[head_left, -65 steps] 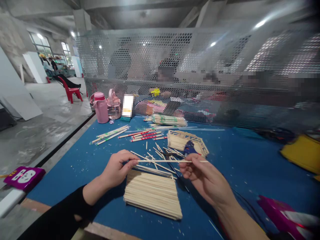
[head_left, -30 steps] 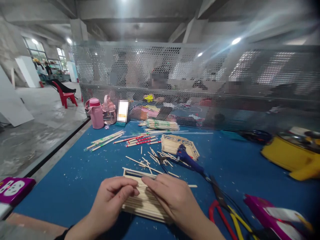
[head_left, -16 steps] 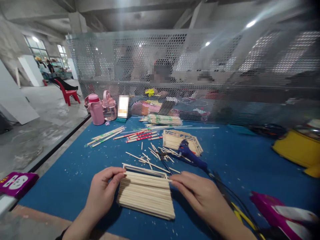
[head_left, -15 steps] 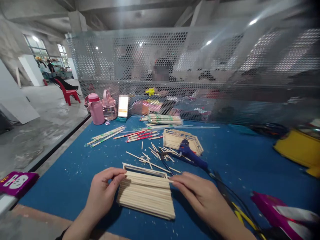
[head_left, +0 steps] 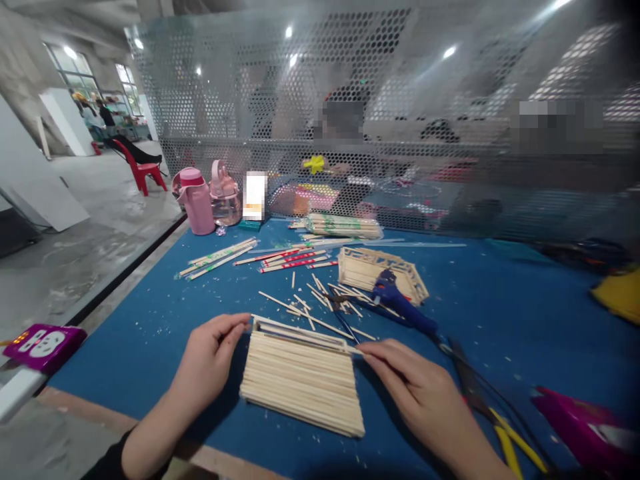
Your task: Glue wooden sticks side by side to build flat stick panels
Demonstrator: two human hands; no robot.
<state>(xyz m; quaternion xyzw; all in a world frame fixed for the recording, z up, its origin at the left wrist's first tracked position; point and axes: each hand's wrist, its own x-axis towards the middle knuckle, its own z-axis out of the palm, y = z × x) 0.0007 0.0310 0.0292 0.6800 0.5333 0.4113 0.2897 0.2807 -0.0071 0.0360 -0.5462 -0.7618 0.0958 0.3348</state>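
A small box-like frame (head_left: 303, 380) built from pale wooden chopsticks lies on the blue table in front of me, its near side covered by rows of sticks and its far edge an open slot. My left hand (head_left: 207, 353) is pinched at the far left corner of the frame; what its fingertips grip is partly hidden. At the opposite corner, my right hand (head_left: 413, 383) pinches the end of a thin chopstick (head_left: 354, 350) that lies along the far edge. Beyond the frame rest a blue hot glue gun (head_left: 400, 303) and another stick-built piece (head_left: 357, 270).
Cut stick pieces (head_left: 313, 310) are scattered past the frame. Wrapped chopsticks (head_left: 295, 260) and a bundle (head_left: 345, 227) lie farther back, near a pink jug (head_left: 197, 203). Yellow-handled pliers (head_left: 505, 433) lie at right. A perforated metal screen (head_left: 220, 100) closes the far side, with a person behind it.
My left hand has shifted from the top row of sticks to the frame's far left corner. My right hand still pinches the chopstick at the right end. The camera view has tilted down slightly.
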